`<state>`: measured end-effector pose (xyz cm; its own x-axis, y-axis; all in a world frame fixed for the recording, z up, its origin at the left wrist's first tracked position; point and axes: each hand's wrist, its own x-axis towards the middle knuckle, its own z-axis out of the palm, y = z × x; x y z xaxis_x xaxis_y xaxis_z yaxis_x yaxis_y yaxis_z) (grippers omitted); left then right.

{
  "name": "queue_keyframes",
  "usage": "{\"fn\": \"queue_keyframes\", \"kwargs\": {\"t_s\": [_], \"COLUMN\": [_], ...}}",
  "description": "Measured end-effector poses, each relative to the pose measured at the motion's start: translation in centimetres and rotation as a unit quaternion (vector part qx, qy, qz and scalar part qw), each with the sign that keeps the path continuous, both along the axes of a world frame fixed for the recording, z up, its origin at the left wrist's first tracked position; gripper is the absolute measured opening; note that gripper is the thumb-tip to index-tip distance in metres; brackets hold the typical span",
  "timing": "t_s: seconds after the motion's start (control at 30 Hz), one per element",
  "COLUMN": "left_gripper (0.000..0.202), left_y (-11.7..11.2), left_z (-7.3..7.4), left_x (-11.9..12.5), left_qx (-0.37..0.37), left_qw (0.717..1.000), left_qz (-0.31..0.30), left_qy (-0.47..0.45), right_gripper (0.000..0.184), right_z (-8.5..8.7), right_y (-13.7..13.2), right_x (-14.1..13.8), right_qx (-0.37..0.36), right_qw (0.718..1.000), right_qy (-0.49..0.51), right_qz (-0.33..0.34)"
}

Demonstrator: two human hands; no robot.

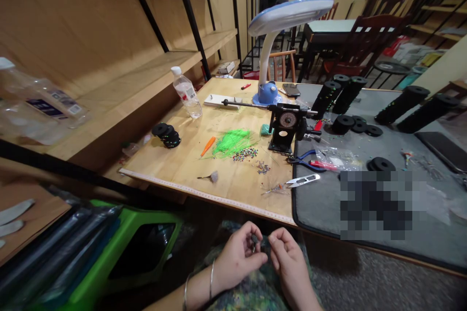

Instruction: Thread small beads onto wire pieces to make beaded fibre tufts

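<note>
Both hands work below the near edge of the desk [189, 155], over the person's lap, and the thing they share sits between them. The left hand [239, 255] pinches a small dark piece [254, 240] between thumb and forefinger; its grip is narrow and closed on that piece. The right hand [288, 260] comes in from the other side with its thumb and forefinger drawn together right beside the piece, fingertips almost meeting those of the left. Whether the right grip actually holds the piece, or a thread too fine to see, I cannot tell; the spot is small and blurred.

The piece therefore lies just to the inside of each hand, nearer the left, which carries it. Its long axis cannot be made out.

Taking the desk's near edge as the landmark: the hands are just below it and towards the person. Just beyond that edge lie the silver thread snips [302, 181], with a small feathered lure [277, 187] touching their tip. Further in are the green strands [231, 142], a heap of beads [245, 154] and the black winding tool [286, 126]. The lamp [280, 39] stands at the far side.
</note>
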<state>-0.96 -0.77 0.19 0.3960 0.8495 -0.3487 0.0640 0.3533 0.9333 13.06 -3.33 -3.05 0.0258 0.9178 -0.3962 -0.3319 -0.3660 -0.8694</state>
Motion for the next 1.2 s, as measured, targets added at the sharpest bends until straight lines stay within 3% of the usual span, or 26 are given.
{"fn": "queue_keyframes", "kwargs": {"t_s": [0.2,0.5,0.8,1.0,1.2], "left_gripper": [0.004,0.002,0.007,0.008,0.012], "left_y": [0.3,0.2,0.3,0.9,1.1], "left_z": [-0.2,-0.5,-0.3,0.1,-0.6], "left_x": [0.0,0.0,0.2,-0.7,-0.6], "left_qx": [-0.029,0.065,0.057,0.058,0.002], "left_qw": [1.000,0.994,0.992,0.996,0.995], "left_qz": [-0.002,-0.012,0.015,0.059,0.086], "left_qy": [-0.003,0.083,0.112,0.044,-0.040], "right_gripper": [0.044,0.044,0.038,0.021,0.015], "right_z": [-0.2,-0.3,0.5,0.2,-0.4], "right_y": [-0.1,-0.4,-0.1,-0.3,-0.6], "right_x": [0.0,-0.2,-0.2,0.3,0.3], "right_qx": [0.015,0.039,0.049,0.076,0.105], "right_qw": [1.000,0.998,0.996,0.980,0.963], "right_qy": [-0.021,-0.046,-0.056,-0.164,-0.226], "right_qz": [0.013,0.031,0.044,0.084,0.101]}}
